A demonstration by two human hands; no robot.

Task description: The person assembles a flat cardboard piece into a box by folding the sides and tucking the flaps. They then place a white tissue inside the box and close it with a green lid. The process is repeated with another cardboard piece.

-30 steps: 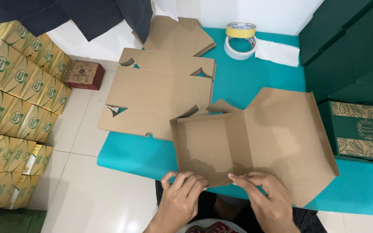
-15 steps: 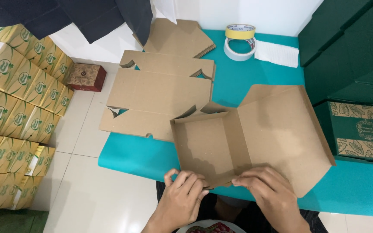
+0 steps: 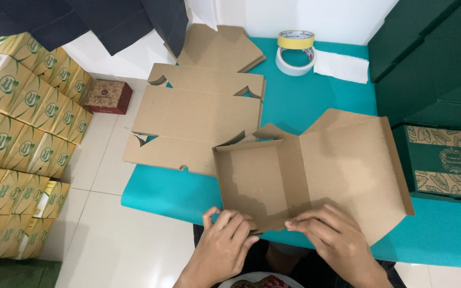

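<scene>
Left hand: your left hand [image 3: 225, 242] is at the near edge of the desk, fingers curled over and pinching the near wall of the half-folded brown cardboard box [image 3: 305, 176], at its near left corner.
Right hand: your right hand [image 3: 329, 240] is just beside the left, fingertips pressing and gripping the same near wall of the box, a little to the right.
Box: it lies on the teal desk [image 3: 316, 101] right in front of you; the left part is already shaped into a shallow tray with raised walls, the right part is a broad flap lying open and slightly tilted, reaching towards the green boxes.
Flat blanks: a stack of unfolded cardboard blanks [image 3: 198, 120] lies on the desk just beyond the box, touching its far left corner and overhanging the desk's left edge; another blank pile [image 3: 220, 48] sits further back.
Tape: two rolls of tape [image 3: 295, 50], one yellow on one white, stand at the far edge of the desk, with a white cloth [image 3: 342, 66] just beside them.
Right side: dark green boxes [image 3: 433, 80] are stacked there.
Floor, left: rows of yellow-green cartons [image 3: 17, 106] and a small red box [image 3: 108, 96] rest on the white tiles.
</scene>
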